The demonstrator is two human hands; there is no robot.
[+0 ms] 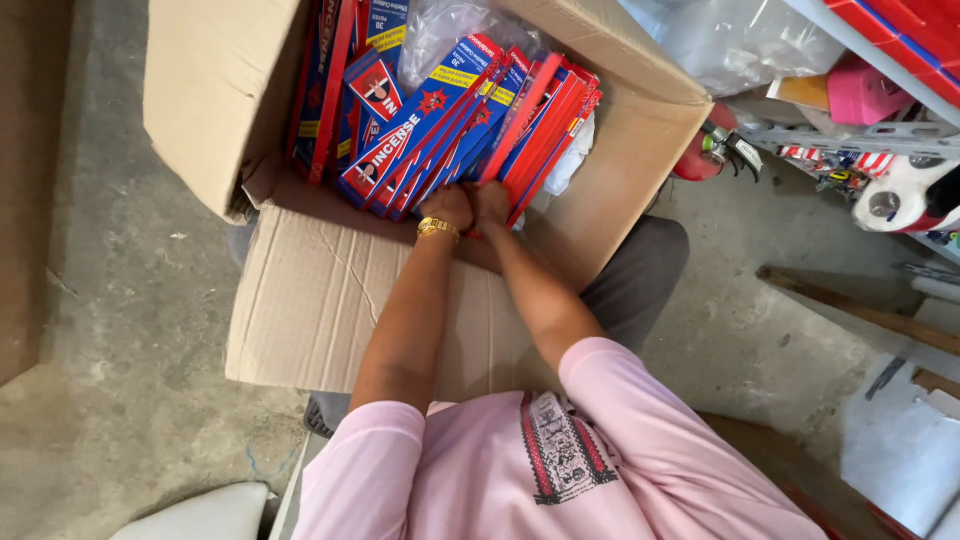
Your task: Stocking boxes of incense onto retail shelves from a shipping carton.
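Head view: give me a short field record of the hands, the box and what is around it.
left hand: on the lower ends of the blue and red packets, gold bracelet on the wrist
right hand: beside the left, on the red packets
packets: long, flat, leaning in rows
container: open cardboard box, flap folded toward the person
floor: bare concrete
right of box: red canister, cluttered shelf

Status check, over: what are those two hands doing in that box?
Left hand and right hand both gripping red-and-blue flat packs. Packs stand inside cardboard box. Nothing blocking.
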